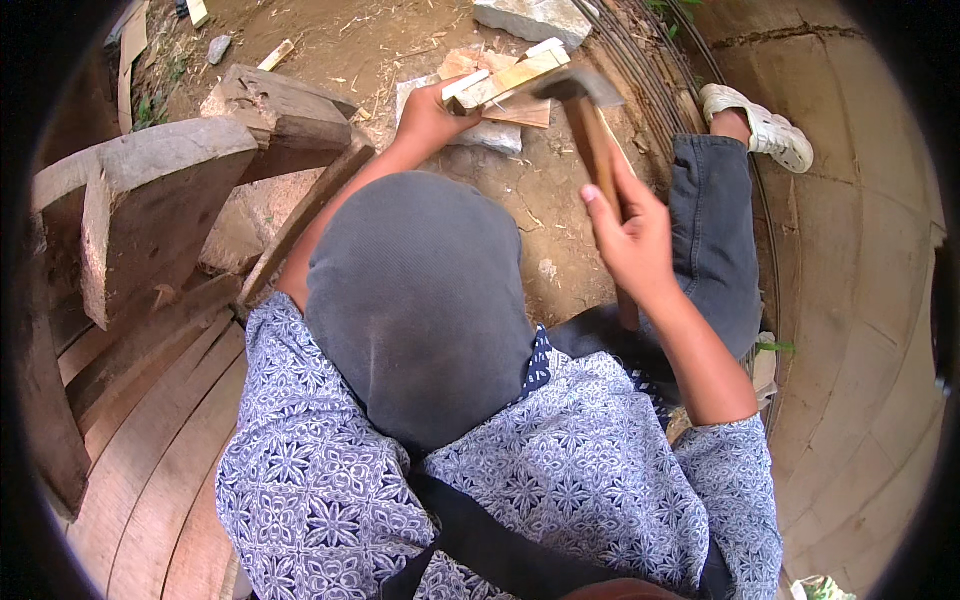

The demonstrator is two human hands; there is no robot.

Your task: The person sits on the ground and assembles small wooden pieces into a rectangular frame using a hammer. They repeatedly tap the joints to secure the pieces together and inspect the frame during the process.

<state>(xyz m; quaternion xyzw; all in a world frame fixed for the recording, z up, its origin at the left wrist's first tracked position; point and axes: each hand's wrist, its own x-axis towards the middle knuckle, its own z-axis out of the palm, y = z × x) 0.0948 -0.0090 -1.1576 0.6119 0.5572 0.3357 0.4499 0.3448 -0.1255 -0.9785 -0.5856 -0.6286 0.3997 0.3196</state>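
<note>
My left hand (430,122) is closed around the near end of a pale, squared wood piece (518,77). Beneath this lies a reddish-brown board (522,110) on a flat grey stone (492,137). My right hand (636,240) grips the handle of a wooden-handled tool (590,140), its dark, curved metal head just right of the pale wood. The head is blurred; I cannot tell whether it is a hatchet, an adze or a hammer, or whether it touches the wood. A dark grey rounded cloth shape hides part of my left arm.
Weathered timber (150,190) and long planks (165,480) crowd the left side. A pale stone slab (535,18) lies at the far edge. Thin dark rods (645,65) run beside a curved wall-like surface (840,250) on the right. Wood chips litter the dirt ground.
</note>
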